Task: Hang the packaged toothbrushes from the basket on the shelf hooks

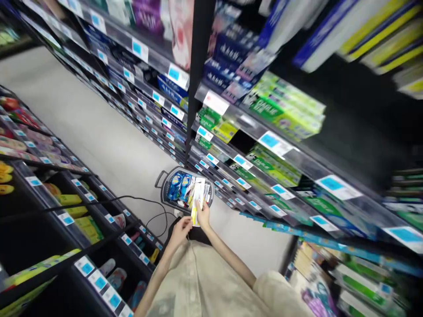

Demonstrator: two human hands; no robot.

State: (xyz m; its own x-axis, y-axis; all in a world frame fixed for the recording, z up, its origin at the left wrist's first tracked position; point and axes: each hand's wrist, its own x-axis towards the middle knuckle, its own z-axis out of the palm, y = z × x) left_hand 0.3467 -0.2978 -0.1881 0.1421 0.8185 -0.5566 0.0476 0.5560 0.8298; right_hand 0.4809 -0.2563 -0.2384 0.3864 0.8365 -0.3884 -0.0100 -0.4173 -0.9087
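A long, flat white and yellow package (pixel 198 190) is held upright in front of my body, its print too blurred to read. My right hand (pixel 203 215) is closed around its right side, with the thumb across its front. At the lower left corner, the fingers of my left hand (pixel 181 230) are curled and pinch the package's edge. Just beyond both hands a grey shopping basket (pixel 164 198) stands on the floor, partly covered by the package. Inside it lie blue packs (pixel 180 187) and several smaller items that I cannot make out.
Shelves of boxed goods, including green toothpaste boxes (pixel 284 108), rise on my right and ahead. On my left, low shelves hold slippers (pixel 115 278) and yellow packs (pixel 84 226). A black cable (pixel 132 197) crosses the pale aisle floor (pixel 109 158) near the basket.
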